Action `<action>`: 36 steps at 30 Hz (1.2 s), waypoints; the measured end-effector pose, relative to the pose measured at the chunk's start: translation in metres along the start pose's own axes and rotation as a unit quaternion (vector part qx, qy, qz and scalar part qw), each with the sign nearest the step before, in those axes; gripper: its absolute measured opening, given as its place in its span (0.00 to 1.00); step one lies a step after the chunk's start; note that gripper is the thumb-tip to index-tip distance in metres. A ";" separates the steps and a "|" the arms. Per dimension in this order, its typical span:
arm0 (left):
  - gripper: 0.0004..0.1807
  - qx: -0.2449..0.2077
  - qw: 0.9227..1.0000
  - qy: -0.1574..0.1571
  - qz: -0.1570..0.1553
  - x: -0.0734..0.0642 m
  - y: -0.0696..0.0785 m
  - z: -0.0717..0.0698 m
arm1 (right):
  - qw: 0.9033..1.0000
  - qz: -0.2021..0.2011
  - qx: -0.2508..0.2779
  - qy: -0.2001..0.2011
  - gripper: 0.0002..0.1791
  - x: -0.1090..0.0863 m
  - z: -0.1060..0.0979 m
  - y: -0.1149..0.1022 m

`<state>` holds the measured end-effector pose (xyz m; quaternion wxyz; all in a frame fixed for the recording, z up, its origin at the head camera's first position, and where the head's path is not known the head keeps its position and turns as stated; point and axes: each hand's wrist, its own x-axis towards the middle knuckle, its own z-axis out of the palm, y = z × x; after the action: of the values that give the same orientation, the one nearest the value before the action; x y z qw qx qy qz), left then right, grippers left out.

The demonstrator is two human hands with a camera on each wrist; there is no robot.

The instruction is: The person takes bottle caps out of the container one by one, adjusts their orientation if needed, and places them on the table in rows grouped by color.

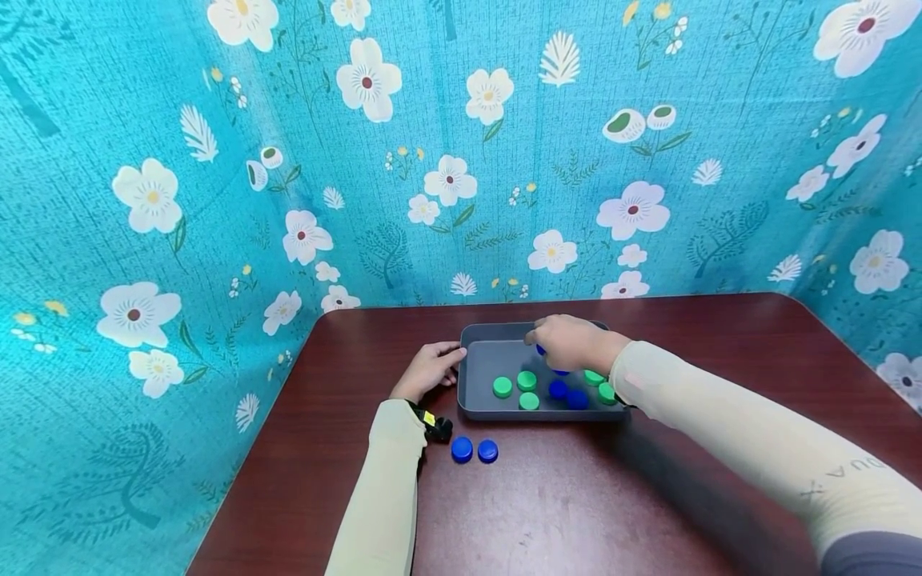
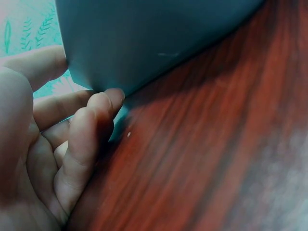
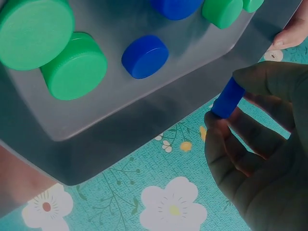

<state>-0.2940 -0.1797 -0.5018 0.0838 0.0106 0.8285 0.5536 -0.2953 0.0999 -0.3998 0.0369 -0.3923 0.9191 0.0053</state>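
A dark grey tray [image 1: 497,358] lies on the table with several green caps [image 1: 527,381] and blue caps [image 1: 577,399] in it. At its left end my left hand [image 1: 428,370] holds the tray by its side wall, fingertips low against the edge in the left wrist view. My right hand [image 1: 575,344] is over the far part of the tray. Between its thumb and fingertips it pinches a blue bottle cap [image 3: 228,98], turned on edge and raised by the tray's rim. One blue cap [image 3: 145,57] lies on the tray floor near it.
Two more blue caps [image 1: 462,449] sit on the dark red wooden table [image 1: 547,512], in front of the tray. A turquoise flowered curtain [image 1: 446,240] hangs behind the table and at both sides. A black wrist device [image 1: 436,429] is strapped at the left wrist.
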 end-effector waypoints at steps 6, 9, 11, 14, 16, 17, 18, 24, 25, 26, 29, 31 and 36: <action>0.27 0.003 1.000 -0.001 -0.005 0.000 0.001 -0.001 | 1.000 -0.010 -0.002 -0.001 0.21 -0.001 -0.002 -0.002; 0.26 0.001 1.000 -0.001 -0.006 0.000 0.001 -0.001 | 1.000 -0.018 -0.007 0.005 0.21 -0.003 -0.002 -0.002; 0.27 -0.002 1.000 -0.001 -0.006 0.001 0.001 -0.001 | 1.000 -0.020 -0.013 0.010 0.20 -0.004 -0.002 -0.003; 0.27 -0.005 1.000 -0.001 -0.004 0.001 0.001 -0.001 | 0.999 -0.027 -0.020 0.015 0.19 -0.006 0.000 -0.003; 0.27 -0.005 1.000 -0.001 -0.002 0.001 0.001 -0.001 | 0.999 -0.029 -0.023 0.016 0.19 -0.007 0.001 -0.004; 0.27 -0.004 1.000 -0.001 -0.001 0.001 0.001 -0.001 | 0.999 -0.033 -0.023 0.017 0.19 -0.008 0.001 -0.005; 0.26 -0.003 1.000 -0.001 0.000 0.000 0.001 0.000 | 0.999 -0.034 -0.022 0.017 0.18 -0.009 0.001 -0.006; 0.26 -0.004 1.000 0.001 0.003 -0.001 0.001 0.000 | 1.000 -0.025 -0.013 0.012 0.19 -0.014 0.000 -0.011; 0.26 -0.005 1.000 0.001 0.003 -0.001 0.002 0.000 | 1.000 -0.024 -0.013 0.013 0.19 -0.014 -0.001 -0.011; 0.26 -0.004 1.000 0.001 0.004 -0.001 0.002 0.000 | 1.000 -0.025 -0.011 0.014 0.19 -0.015 -0.002 -0.012; 0.26 -0.006 1.000 0.001 0.007 0.000 0.001 -0.001 | 0.999 -0.025 -0.006 0.019 0.18 -0.019 -0.004 -0.014; 0.27 -0.008 1.000 0.000 0.009 0.001 0.000 0.000 | 0.999 -0.027 0.000 0.025 0.17 -0.023 -0.005 -0.015; 0.28 -0.009 1.000 -0.002 0.008 0.002 -0.004 0.001 | 0.999 -0.022 0.008 0.036 0.17 -0.032 -0.004 -0.013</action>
<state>-0.2952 -0.1805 -0.5057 0.0814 0.0176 0.8233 0.5614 -0.2643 0.1138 -0.3936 0.0070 -0.4122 0.9109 -0.0176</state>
